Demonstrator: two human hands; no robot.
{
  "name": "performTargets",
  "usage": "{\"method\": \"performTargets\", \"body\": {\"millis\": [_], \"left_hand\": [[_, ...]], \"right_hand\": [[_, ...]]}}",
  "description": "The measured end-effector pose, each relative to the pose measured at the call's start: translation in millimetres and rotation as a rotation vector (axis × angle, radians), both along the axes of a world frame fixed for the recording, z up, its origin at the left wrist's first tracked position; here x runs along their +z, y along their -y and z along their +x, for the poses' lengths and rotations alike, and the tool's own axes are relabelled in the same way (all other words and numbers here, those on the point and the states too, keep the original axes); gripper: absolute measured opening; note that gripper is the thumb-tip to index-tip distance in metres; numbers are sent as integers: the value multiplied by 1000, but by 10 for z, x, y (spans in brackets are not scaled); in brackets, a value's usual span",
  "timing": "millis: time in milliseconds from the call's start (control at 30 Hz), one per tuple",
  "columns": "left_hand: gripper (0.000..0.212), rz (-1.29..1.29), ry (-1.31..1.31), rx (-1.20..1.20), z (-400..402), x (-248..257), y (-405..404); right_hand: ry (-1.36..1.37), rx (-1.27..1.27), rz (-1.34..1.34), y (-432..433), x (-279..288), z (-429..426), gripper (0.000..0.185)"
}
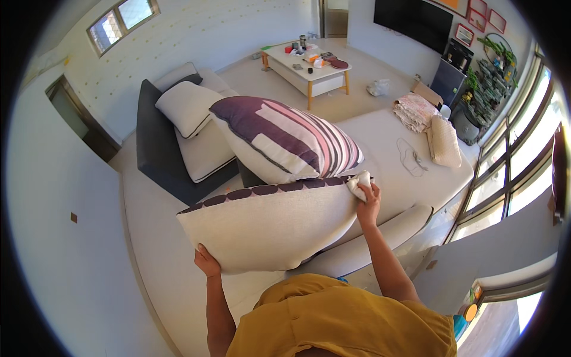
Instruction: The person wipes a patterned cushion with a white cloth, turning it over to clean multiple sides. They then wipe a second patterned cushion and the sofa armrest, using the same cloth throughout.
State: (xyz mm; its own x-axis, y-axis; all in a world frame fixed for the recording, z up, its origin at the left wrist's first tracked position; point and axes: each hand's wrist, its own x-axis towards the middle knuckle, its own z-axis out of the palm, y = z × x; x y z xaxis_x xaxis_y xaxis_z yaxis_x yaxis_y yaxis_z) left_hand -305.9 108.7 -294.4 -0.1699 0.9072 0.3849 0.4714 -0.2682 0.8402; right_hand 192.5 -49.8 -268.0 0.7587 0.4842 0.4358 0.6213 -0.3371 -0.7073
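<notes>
A large cream cushion (272,227) with a dark purple patterned edge is held up in front of me. My left hand (207,262) grips its lower left corner, thumb on the near face. At the upper right corner, my right hand (369,206) clasps a crumpled white cloth (359,184) against the cushion. Just beyond stands a striped cushion (285,138) in purple, pink and white, leaning on the sofa. The cushion's far face is mostly hidden from me.
The grey and cream sofa (156,147) carries a white cushion (187,107) at left. On the seat (383,138) at right lie a cable (408,156), a folded floral cloth (415,111) and a beige pillow (444,142). A cluttered coffee table (330,76) stands farther back.
</notes>
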Motion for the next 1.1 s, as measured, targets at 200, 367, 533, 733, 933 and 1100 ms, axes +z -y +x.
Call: {"method": "performTargets", "body": {"millis": [200, 367, 533, 733, 933, 1100], "left_hand": [[53, -33, 78, 50, 17, 130, 95], [59, -181, 350, -33, 191, 695, 260], [65, -449, 380, 50, 577, 2011, 943], [66, -757, 281, 106, -23, 821, 737], [57, -569, -93, 164, 187, 805, 689], [55, -424, -340, 267, 103, 608, 729]], "right_hand": [[-1076, -232, 647, -34, -407, 400, 46], [-1396, 164, 753, 78, -826, 596, 45], [-1332, 230, 569, 258, -401, 875, 38], [-601, -106, 354, 347, -249, 677, 43], [179, 831, 46, 336, 251, -675, 64], [273, 583, -76, 248, -534, -221, 50]]}}
